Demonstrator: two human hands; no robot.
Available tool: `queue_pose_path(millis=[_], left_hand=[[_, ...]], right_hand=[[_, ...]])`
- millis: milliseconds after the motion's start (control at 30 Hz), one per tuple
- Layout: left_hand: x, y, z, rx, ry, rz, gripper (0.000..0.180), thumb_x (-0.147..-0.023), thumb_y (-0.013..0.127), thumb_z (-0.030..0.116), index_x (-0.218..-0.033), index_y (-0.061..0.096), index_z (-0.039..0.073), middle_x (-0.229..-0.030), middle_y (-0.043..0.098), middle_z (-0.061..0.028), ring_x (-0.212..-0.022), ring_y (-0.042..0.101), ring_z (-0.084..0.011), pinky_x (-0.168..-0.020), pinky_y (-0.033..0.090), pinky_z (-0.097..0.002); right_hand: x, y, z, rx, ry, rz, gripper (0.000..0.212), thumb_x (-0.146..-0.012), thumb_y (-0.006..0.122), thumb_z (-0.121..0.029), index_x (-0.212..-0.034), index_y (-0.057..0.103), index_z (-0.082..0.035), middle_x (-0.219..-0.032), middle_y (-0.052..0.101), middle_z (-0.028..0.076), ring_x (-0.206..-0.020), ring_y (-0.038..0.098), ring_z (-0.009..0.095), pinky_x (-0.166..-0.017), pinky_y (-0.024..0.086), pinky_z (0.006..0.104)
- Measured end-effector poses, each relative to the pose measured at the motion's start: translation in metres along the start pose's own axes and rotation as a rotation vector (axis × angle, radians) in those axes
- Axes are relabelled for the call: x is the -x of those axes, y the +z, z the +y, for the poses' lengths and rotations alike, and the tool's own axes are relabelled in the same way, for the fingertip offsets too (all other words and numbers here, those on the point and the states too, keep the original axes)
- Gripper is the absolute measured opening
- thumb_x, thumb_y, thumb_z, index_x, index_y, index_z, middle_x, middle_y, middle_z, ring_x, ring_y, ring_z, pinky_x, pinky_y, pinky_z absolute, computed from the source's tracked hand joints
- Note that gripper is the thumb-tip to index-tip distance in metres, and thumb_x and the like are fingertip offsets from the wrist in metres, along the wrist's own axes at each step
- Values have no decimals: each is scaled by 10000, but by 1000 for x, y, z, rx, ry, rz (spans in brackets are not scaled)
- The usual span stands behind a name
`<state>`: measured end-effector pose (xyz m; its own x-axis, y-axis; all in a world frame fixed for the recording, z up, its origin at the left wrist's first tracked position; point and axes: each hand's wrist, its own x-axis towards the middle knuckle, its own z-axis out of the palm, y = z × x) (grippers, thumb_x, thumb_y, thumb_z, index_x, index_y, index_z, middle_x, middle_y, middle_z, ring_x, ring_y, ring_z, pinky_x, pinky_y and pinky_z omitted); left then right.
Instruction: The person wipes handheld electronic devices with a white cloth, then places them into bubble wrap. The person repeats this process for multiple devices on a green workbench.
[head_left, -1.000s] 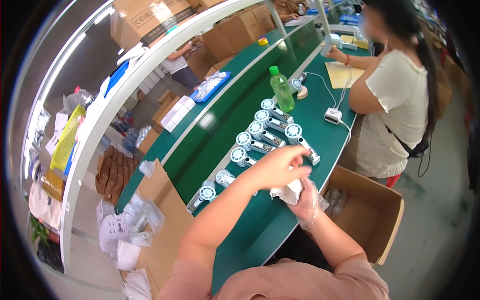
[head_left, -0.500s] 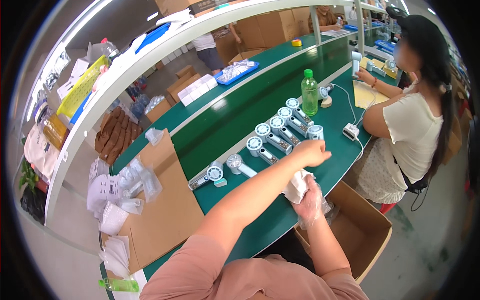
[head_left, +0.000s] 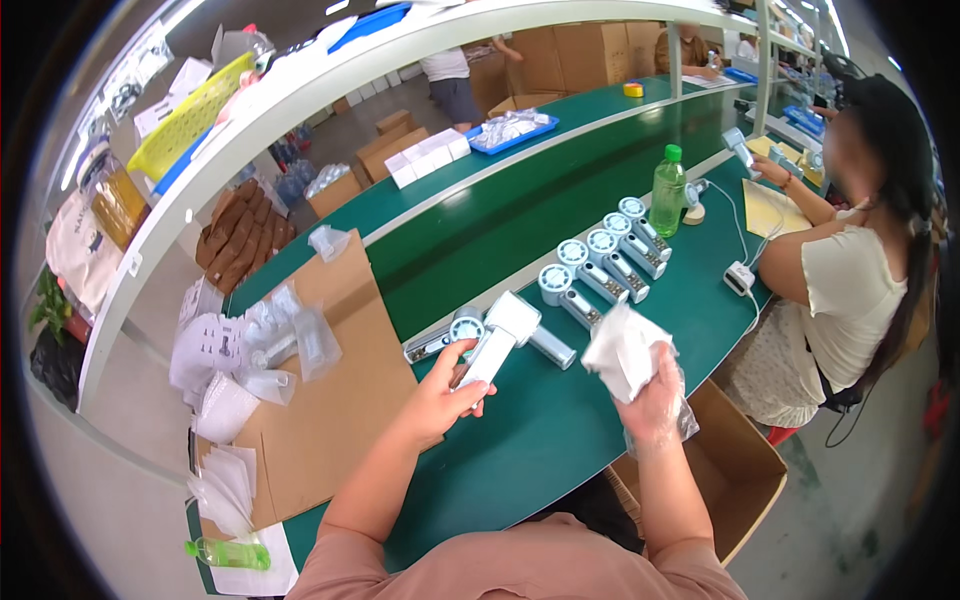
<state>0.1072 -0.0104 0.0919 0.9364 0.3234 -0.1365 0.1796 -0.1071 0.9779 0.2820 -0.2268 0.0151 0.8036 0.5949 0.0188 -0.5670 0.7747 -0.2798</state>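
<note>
- Handheld fan [head_left: 510, 322], pale, tilted above the green tabletop [head_left: 540, 440], pinched between thumb and fingers of the left hand [head_left: 448, 392].
- Right hand [head_left: 655, 400], partly covered in clear plastic, grips a crumpled white cloth [head_left: 625, 352].
- Similar fans [head_left: 573, 254] lie in a row beyond.

The crumpled white wipe [head_left: 625, 350] covers part of the right hand [head_left: 655, 402]; whether it is cloth or paper is unclear. Fingers of the left hand [head_left: 448, 392] pass partly out of sight behind the held device [head_left: 495, 343], which hides one end of another device [head_left: 553, 348]. The lower edge cuts off the pink shirt [head_left: 520, 560]. Drawings on the printed sheet [head_left: 205, 360] are too small to read.
</note>
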Motion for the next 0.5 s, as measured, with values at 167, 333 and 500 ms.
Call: queue_pose_path(millis=[167,333,500], left_hand=[[21,-12,-11,22,88,27,596,-892,595,113,-1375,278,-30,-992,585,-111,-723,562,-119,-637,467,-260],[46,-35,-16,51,53,-7,561,-878,621,116,-1337,342,-47,-977,576,-98,-733,562,-103,-628,482,-255],[48,-50,-12,29,143,106,602,-853,625,140,-1347,359,-76,-950,597,-115,-766,579,-130,-645,492,-261]], right_hand=[[-22,71,63,1352,-640,-558,397,-898,525,-198,-1265,518,-46,-1332,458,223,-1197,471,381,-1001,400,445],[-40,94,120,1654,-821,-717,487,-765,653,-107,-1244,568,-107,-1224,507,280,-1020,554,426,-882,472,446],[-59,96,155,1044,-269,-477,352,-895,582,-182,-1224,558,-57,-1063,608,154,-908,612,244,-817,497,341]])
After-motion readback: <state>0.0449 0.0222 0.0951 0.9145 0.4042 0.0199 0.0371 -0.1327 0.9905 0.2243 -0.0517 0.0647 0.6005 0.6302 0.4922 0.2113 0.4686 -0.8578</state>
